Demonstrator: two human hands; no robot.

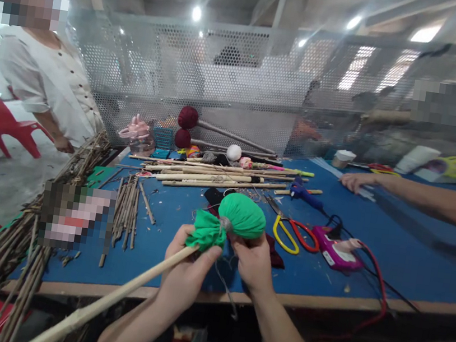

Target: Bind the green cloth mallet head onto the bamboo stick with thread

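A mallet-like stick with a green cloth-covered head (242, 215) is held over the near edge of the blue table. Grey string (225, 224) is wound round the neck of the cloth, and a loose end hangs below. My left hand (188, 270) is closed round the gathered cloth skirt where the pale wooden stick (121, 297) comes out toward the lower left. My right hand (255, 262) is closed at the neck, under the green head; its fingertips are partly hidden. Dark red cloth (278, 254) lies behind my right hand.
Scissors (290, 230), a blue glue gun (305, 193) and a purple power strip (333, 251) lie to the right. Wooden sticks (210, 177) and red-headed mallets (188, 117) lie behind. Twigs (124, 210) are at left. Another person's hand (356, 182) reaches in from the right.
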